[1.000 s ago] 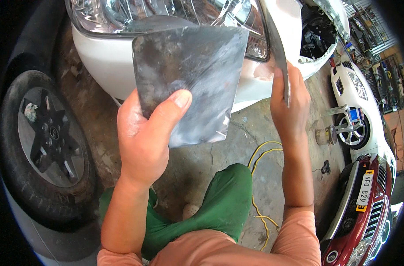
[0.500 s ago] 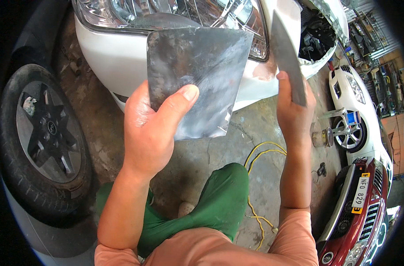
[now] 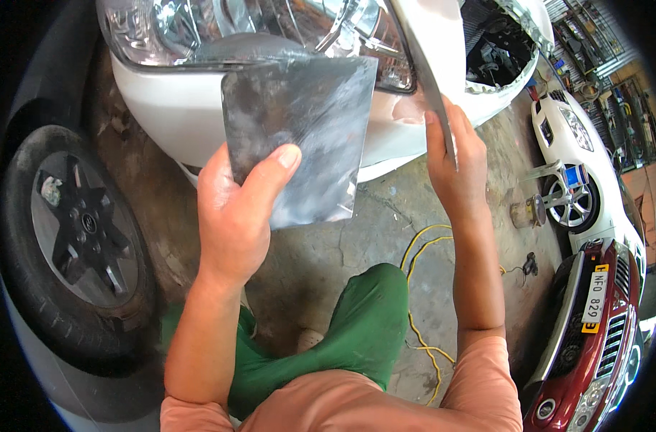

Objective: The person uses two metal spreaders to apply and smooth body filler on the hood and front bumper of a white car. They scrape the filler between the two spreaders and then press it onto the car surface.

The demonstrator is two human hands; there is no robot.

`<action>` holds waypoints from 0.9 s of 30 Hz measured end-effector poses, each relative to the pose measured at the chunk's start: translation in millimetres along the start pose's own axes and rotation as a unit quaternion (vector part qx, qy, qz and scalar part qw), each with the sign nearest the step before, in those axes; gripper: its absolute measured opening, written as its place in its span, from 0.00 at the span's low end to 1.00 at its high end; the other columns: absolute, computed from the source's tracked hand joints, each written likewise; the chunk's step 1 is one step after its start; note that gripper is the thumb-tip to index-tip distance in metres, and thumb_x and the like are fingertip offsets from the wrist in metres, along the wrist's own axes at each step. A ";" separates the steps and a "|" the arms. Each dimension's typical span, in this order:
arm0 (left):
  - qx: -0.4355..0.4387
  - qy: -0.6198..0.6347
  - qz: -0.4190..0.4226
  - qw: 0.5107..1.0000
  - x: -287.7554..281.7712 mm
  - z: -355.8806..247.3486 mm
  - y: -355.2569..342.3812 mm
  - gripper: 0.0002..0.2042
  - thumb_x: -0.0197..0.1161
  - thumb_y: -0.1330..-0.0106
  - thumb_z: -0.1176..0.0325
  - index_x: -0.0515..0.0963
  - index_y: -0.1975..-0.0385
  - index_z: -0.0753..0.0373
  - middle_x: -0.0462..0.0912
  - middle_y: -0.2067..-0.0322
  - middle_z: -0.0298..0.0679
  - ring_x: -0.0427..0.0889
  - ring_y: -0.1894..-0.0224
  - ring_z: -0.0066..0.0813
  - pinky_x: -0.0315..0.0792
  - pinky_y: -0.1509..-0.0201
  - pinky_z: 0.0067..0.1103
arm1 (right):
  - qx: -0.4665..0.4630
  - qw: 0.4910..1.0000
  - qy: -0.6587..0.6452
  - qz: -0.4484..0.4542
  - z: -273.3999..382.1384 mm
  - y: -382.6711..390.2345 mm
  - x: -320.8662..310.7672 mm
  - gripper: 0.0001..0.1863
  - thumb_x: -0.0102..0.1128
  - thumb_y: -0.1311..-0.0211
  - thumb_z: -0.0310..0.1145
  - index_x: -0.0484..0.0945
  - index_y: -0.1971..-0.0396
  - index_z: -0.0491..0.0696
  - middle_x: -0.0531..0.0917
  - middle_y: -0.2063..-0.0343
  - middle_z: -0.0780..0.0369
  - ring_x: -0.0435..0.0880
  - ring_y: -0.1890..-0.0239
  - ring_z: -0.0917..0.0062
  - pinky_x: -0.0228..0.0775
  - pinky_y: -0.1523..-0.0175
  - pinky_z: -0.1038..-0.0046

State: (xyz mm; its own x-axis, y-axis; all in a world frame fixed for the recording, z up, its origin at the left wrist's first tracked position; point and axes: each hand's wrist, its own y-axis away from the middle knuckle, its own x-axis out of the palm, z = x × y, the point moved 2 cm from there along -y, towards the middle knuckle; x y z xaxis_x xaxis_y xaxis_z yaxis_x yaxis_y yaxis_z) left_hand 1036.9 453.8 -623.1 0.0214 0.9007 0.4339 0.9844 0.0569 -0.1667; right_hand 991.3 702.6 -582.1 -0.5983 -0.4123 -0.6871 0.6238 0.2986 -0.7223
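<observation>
My left hand grips a flat, dark grey plate with smeared patches, its thumb pressed on the upper face. In my right hand is a long, thin grey spreader blade, pinched near its lower end and seen almost edge-on. Its tip points up and away, past the corner of a headlight. Beyond both hands curves a white car bumper, with a dull pinkish patch close to the blade. The plate hides part of the bumper and headlight.
A wheel of another vehicle stands close on the left. A yellow cord loops over the concrete floor. Farther right are a can, a white car and a red vehicle. An opening shows in the white bodywork.
The plate has shifted slightly left and down in view with my left hand. My right hand has moved left, and the blade has turned from broadside to nearly edge-on.
</observation>
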 end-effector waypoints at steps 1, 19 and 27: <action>0.003 -0.004 -0.002 1.000 1.4 0.3 1.9 0.10 0.61 0.32 0.70 0.79 0.56 0.68 0.80 0.63 0.31 0.73 0.61 0.15 0.68 0.54 0.17 | 0.024 1.000 -0.006 -0.001 0.8 2.5 -5.5 0.10 0.57 0.33 0.22 0.80 0.54 0.40 0.84 0.68 0.54 0.84 0.69 0.63 0.75 0.61 0.67; 0.010 0.000 -0.004 1.000 5.2 -2.1 4.6 0.09 0.61 0.32 0.71 0.79 0.56 0.68 0.80 0.63 0.30 0.72 0.62 0.15 0.67 0.54 0.17 | 0.014 0.999 -0.032 0.013 -3.8 10.9 -4.9 0.10 0.58 0.35 0.20 0.78 0.54 0.38 0.80 0.70 0.54 0.80 0.71 0.65 0.72 0.63 0.71; 0.005 -0.030 -0.012 0.999 -8.2 10.8 0.3 0.19 0.61 0.34 0.68 0.74 0.44 0.69 0.81 0.49 0.41 0.80 0.49 0.28 0.70 0.40 0.26 | 0.216 0.932 -0.247 -0.155 8.4 86.4 -45.8 0.15 0.53 0.27 0.38 0.78 0.53 0.42 0.84 0.63 0.62 0.78 0.70 0.81 0.72 0.64 0.76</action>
State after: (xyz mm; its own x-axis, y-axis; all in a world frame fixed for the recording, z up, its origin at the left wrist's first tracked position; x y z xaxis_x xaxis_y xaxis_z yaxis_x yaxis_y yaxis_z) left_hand 1035.2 451.0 -636.3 -0.0138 0.9229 0.3847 0.9827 0.0836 -0.1651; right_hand 1076.9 740.1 -612.3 -0.5455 -0.7984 -0.2549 0.6677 -0.2302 -0.7079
